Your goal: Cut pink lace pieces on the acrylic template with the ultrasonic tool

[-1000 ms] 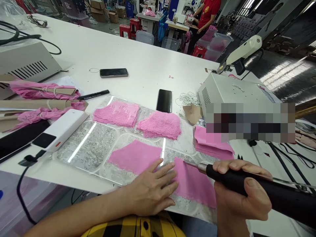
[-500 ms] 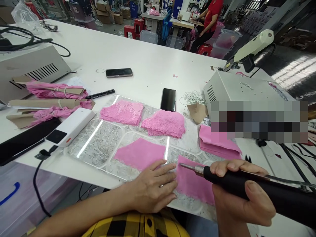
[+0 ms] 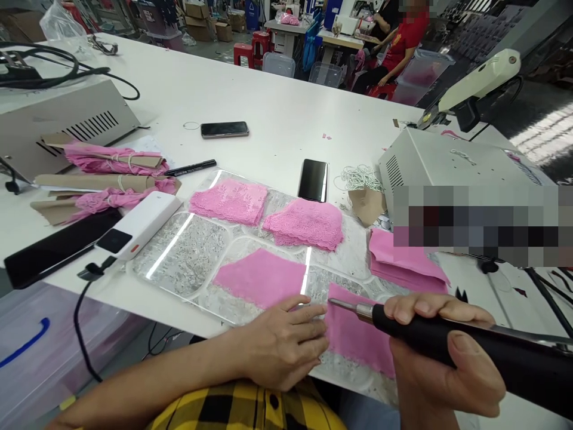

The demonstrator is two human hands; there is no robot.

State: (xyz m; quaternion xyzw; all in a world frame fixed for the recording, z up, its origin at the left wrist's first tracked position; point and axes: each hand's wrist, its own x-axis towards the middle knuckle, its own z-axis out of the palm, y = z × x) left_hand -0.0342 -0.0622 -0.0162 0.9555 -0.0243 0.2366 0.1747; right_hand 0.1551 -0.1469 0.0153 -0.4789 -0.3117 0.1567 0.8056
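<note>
The right hand (image 3: pixel 452 358) is gripping a black tool (image 3: pixel 430 340), fingers curling round it, its tip pointing over pink cloth (image 3: pixel 358 337) lying on the counter (image 3: pixel 147 113). The left hand (image 3: pixel 289 340) is resting beside it, fingers loosely spread, holding nothing.

No text, label or number is readable.
</note>
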